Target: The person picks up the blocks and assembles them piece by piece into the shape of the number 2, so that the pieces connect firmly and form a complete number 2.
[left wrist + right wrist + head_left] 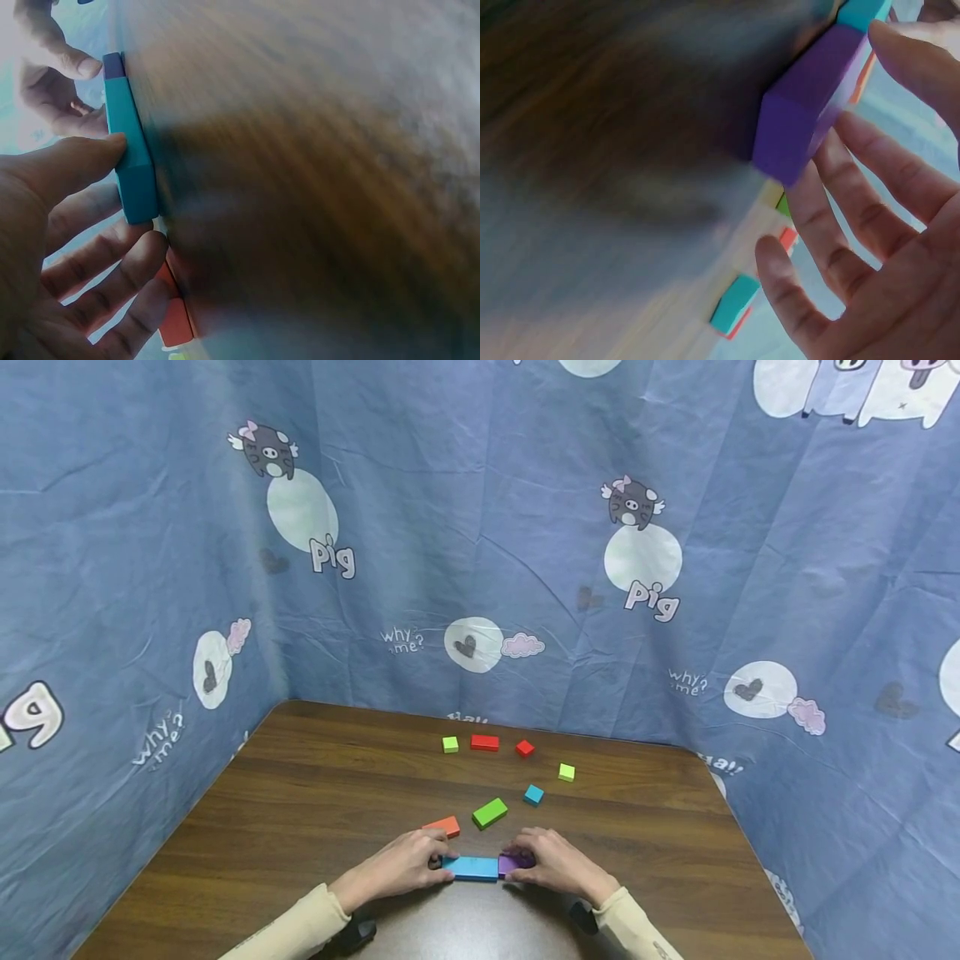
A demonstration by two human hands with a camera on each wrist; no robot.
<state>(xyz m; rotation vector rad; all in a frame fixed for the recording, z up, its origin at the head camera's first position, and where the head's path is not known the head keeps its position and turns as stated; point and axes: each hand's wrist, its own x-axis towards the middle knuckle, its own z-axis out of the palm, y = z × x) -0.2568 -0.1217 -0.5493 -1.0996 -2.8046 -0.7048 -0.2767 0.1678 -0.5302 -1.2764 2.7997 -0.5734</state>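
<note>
A long blue block (474, 868) lies on the table in front of me. My left hand (408, 862) pinches its left end, thumb on the near side and fingers on the far side. Against the blue block's right end sits a purple block (810, 94), lined up with it end to end. My right hand (553, 858) holds the purple block between thumb and fingers, covering part of it in the head view. Just beyond the left fingers is an orange block (444, 827), partly hidden by that hand.
Farther out on the brown wooden table (337, 777) lie a green block (490, 813), a small blue block (533, 794), a red block (484, 742), a small red block (525, 748) and lime blocks (450, 744). A blue patterned curtain (420, 568) hangs behind the table.
</note>
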